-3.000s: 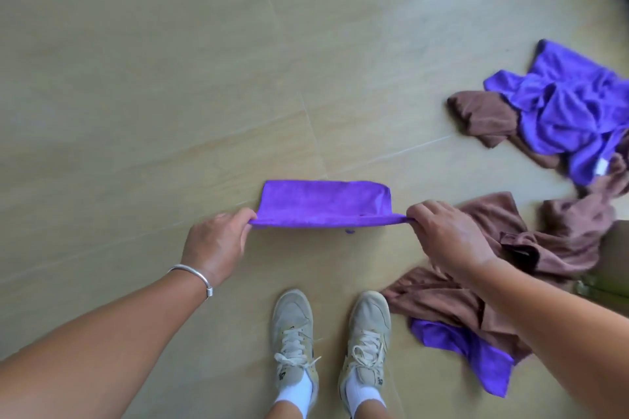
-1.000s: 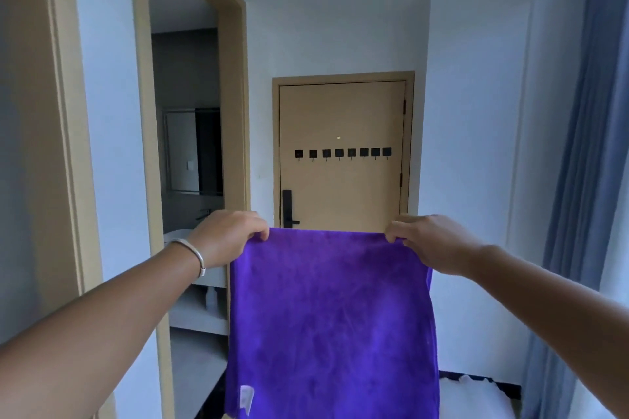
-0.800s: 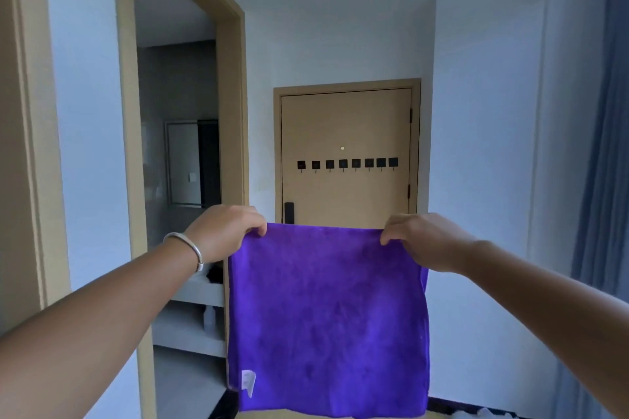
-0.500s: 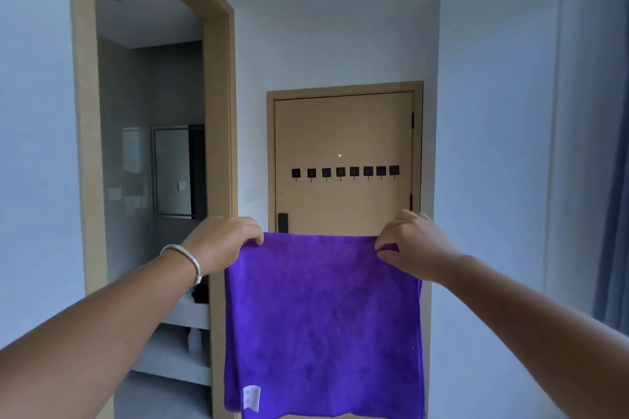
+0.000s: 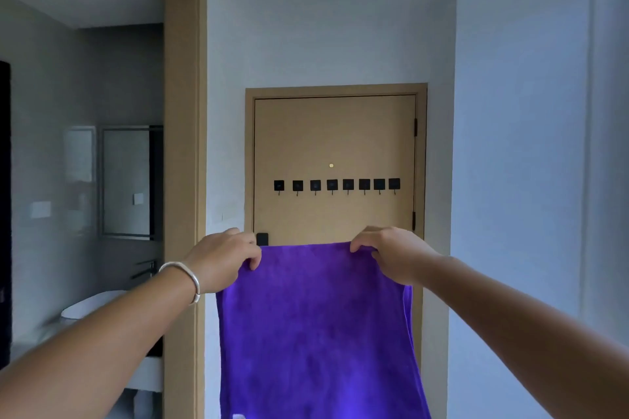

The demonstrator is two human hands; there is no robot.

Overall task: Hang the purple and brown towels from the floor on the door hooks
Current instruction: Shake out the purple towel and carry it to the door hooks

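Purple plush towel point(image 5: 316, 326) hangs pinched by our left hand point(image 5: 223, 260) and right hand point(image 5: 394, 253) fingers; missing the far black door hooks point(image 5: 337, 185) would drop it.

Left of the white wall point(image 5: 340, 27): tan wooden doorway frame point(image 5: 183, 146), grey-walled bathroom with framed rectangular mirror point(image 5: 124, 180), white rounded basin point(image 5: 92, 306).

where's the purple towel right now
The purple towel hangs low in the middle of the head view, its top corners pinched by the left hand and right hand, before the door.
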